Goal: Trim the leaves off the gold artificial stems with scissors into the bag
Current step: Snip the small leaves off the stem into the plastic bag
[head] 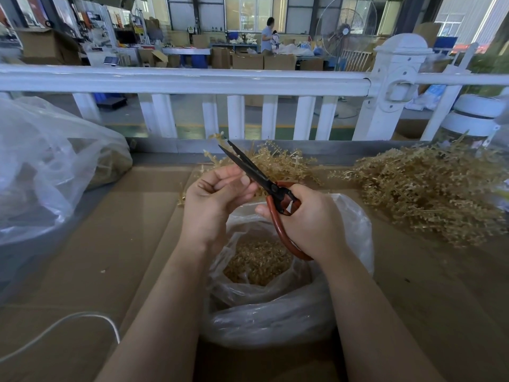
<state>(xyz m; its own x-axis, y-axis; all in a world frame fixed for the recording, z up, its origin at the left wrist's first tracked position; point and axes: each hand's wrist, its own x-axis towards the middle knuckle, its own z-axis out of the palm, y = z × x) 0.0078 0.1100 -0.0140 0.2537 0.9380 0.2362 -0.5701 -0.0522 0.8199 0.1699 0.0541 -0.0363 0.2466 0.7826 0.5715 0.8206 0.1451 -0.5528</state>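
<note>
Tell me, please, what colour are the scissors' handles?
Reddish-brown, on the scissors; seen in the head view.

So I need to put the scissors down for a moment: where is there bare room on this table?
Bare cardboard lies between the big bag on the left and the open bag in the middle. It is crowded on the right, under the stem pile.

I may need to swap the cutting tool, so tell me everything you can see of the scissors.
The scissors have long dark, slightly parted blades pointing up and left, and reddish-brown loop handles. The right hand grips the handles; the left hand touches a blade. They are held above the open clear bag.
</note>
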